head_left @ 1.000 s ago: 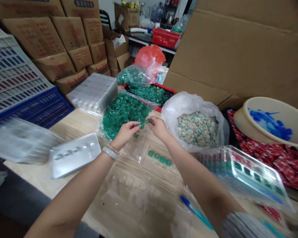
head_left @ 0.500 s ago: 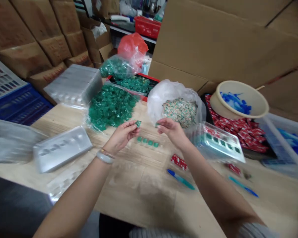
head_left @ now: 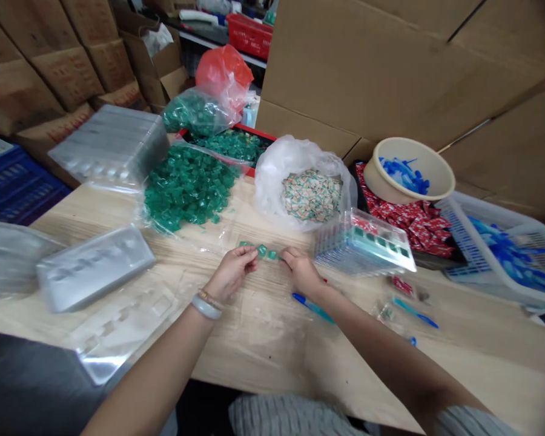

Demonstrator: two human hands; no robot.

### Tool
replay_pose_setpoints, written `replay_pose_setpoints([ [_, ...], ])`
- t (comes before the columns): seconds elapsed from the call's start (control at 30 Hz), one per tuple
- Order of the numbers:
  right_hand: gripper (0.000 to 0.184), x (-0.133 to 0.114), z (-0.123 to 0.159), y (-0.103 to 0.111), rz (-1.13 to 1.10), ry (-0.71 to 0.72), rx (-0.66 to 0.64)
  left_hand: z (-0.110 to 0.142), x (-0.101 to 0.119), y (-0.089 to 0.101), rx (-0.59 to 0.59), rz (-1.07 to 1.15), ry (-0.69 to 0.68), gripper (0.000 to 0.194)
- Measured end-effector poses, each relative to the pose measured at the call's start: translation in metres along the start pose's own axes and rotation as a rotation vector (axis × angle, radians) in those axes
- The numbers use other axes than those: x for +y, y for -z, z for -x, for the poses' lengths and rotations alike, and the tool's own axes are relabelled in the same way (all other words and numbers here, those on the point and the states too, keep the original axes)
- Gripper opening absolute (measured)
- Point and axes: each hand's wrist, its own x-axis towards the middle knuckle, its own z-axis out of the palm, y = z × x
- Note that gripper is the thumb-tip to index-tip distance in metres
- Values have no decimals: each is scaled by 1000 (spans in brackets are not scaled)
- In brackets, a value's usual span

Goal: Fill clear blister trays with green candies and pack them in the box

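Note:
My left hand (head_left: 233,271) pinches a small green square piece (head_left: 262,250) between thumb and fingertips, just over a short row of like pieces on the table. A neighbouring green piece (head_left: 272,255) lies to its right. My right hand (head_left: 302,272) is closed at the right end of the row, its fingertips pressed on a green piece that they partly cover. By the right wrist lies a slim blue and teal plastic item (head_left: 313,307). Beyond the left hand, a heap of green pieces (head_left: 188,188) rests on a clear bag.
A white bag (head_left: 272,175) holds many printed bits. Clear trays (head_left: 363,245) stand right of it, near a cream basin (head_left: 409,197) of blue items and a white basket (head_left: 485,278). On the left are stacked clear trays (head_left: 113,145) and a single tray (head_left: 95,266).
Both hands have come from the green heap to the row of pieces, each bringing a green piece. The view has swung right, showing more of the white basket.

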Motion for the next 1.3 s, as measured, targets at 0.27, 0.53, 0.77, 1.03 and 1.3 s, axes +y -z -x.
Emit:
replay_pose_setpoints([
  [0.27,29,0,14,2,-41,101,-1,-5,-8,4,44,-118,-64,23],
  [0.53,19,1,10,-3,-109,63,-34,-10,-13,2,72,-296,-101,19],
  [0.77,29,-33,0,28,-454,-13,19,14,3,-11,48,-565,-432,11],
  [1.03,21,-53,-19,41,-816,-122,-8,24,28,-15,-77,-569,-363,13],
  [1.3,26,-33,-18,47,-1184,-556,243,-25,116,-47,40,-652,-626,25],
])
